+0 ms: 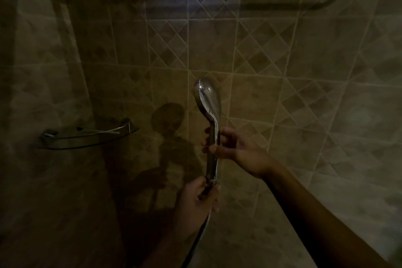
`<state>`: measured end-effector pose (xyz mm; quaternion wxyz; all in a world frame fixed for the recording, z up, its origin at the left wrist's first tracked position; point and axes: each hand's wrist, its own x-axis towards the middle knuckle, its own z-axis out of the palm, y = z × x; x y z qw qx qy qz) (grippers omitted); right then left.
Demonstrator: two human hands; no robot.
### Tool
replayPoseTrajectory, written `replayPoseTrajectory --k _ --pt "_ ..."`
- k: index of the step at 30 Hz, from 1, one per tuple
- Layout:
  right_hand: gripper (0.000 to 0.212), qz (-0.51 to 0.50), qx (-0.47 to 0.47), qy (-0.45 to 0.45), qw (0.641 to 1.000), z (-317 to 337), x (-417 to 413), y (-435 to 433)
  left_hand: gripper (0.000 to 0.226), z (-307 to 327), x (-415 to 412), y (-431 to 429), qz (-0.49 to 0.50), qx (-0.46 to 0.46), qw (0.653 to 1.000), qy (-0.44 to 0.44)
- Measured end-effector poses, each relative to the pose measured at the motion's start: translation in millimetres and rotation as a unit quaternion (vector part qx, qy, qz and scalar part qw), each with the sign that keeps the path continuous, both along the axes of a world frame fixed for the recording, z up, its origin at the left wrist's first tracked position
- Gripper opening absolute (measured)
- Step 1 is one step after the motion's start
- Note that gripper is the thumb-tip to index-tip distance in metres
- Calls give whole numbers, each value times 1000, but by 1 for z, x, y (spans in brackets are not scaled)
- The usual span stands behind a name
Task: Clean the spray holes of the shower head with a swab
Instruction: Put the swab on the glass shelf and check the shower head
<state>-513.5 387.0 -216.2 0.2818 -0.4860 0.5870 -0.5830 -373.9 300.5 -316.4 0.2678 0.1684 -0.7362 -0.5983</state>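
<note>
At centre frame, against the tiled wall, chrome shower head upright, back to the camera, right hand clenched mid-handle, left hand clenched at the hose joint; likely light, rigid, slippery, best gripped on the handle.

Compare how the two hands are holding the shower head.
The right hand wraps the shower head at mid handle, reaching in from the right; the left hand grips the bottom end where the hose joins, coming up from below. The right hand sits higher, the left lower. Both are closed on the handle; no swab is visible.
</note>
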Motion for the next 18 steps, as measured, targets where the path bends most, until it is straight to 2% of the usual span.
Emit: replayPoseTrajectory --k 6,9,13,18 --pt "38 -83 -21 114 990 -1 10 -7 10 3 2 8 -10 21 1000 14" --pt "33 -70 -18 130 989 -2 7 -4 9 4 1 9 -16 33 999 16" --pt "34 -27 -5 60 998 -1 0 4 6 5 -1 8 -18 55 998 24" --pt "37 -121 7 150 981 -1 4 3 12 2 -4 14 -14 30 999 34"
